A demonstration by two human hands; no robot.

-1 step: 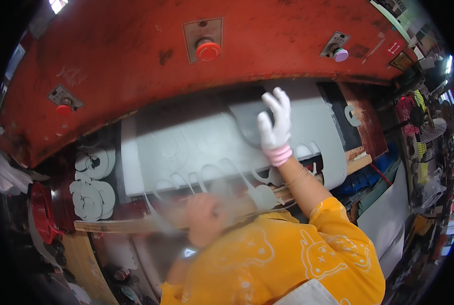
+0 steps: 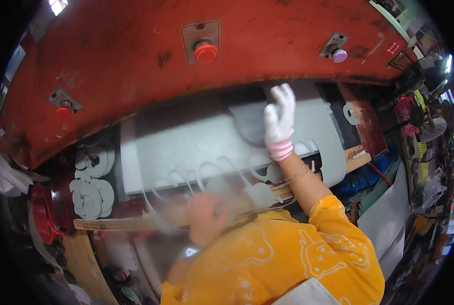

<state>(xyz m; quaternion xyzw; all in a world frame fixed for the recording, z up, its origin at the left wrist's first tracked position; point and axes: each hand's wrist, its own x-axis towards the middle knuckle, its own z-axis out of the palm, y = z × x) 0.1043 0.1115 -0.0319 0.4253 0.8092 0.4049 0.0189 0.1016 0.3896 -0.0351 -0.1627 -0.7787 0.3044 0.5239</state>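
Note:
A light grey sheet [image 2: 206, 137] with curved cut-outs along its near edge lies under the red machine. Above its right part my right hand [image 2: 280, 119], in a white glove with a pink cuff, is open, fingers stretched away from me and thumb apart. Beside it is a dark grey rounded shape [image 2: 250, 119], partly hidden by the hand. My bare left hand [image 2: 205, 216] is curled closed at the sheet's near edge, close to the thin strips between the cut-outs. Haze blurs it, and what its fingers hold cannot be made out.
The red machine front [image 2: 130, 56] spans the far side, with a red push button [image 2: 205, 53], another at left and a pale purple one [image 2: 339, 55] at right. Stacked grey cut pieces [image 2: 92, 198] lie left. A wooden bar [image 2: 135, 225] runs along the near edge.
My right hand has shifted slightly to the right and away from me, its fingers closer together. My left hand stays nearly in place.

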